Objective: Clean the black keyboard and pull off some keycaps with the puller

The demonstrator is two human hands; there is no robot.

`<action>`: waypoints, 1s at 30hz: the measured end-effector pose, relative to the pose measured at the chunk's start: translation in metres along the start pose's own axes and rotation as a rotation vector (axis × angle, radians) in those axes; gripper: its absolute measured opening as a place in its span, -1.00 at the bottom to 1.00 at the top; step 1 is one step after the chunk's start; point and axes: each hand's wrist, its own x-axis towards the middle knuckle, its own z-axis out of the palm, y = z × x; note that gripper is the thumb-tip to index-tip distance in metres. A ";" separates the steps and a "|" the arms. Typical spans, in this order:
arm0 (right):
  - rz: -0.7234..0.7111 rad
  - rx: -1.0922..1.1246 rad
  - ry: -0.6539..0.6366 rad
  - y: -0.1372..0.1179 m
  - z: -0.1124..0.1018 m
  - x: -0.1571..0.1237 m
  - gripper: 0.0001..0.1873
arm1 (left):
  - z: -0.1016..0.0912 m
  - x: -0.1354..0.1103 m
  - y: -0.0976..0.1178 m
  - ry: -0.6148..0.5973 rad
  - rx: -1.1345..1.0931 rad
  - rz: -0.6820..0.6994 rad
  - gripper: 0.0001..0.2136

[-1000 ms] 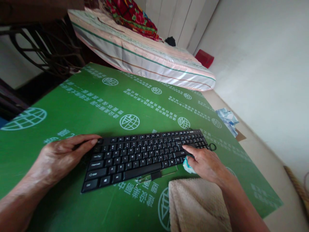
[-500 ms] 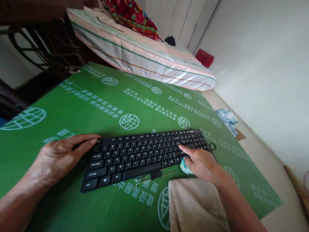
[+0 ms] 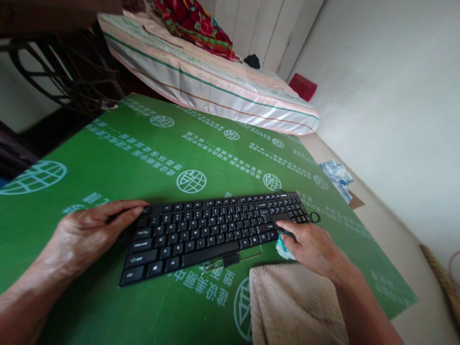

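In the head view, the left hand [image 3: 89,235] pinches a corner of the keyboard [image 3: 212,232], which lies well apart from the far edge of the green board [image 3: 93,311]; the right hand [image 3: 316,247], over its right end, clutches a white-and-teal wad [image 3: 285,248].

This looks like a home bedroom, with a striped mattress [image 3: 215,93] beyond the hands [image 3: 86,235] [image 3: 318,249], a red floral blanket [image 3: 201,28] on it and a pale wall [image 3: 388,105] to their right.

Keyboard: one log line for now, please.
left hand: pinching keyboard at far left corner | right hand: holding wad by keyboard's right part | towel: on tabletop
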 end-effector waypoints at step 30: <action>-0.148 0.045 0.327 -0.038 0.035 0.002 -0.70 | 0.002 0.005 -0.008 0.011 0.002 0.011 -0.49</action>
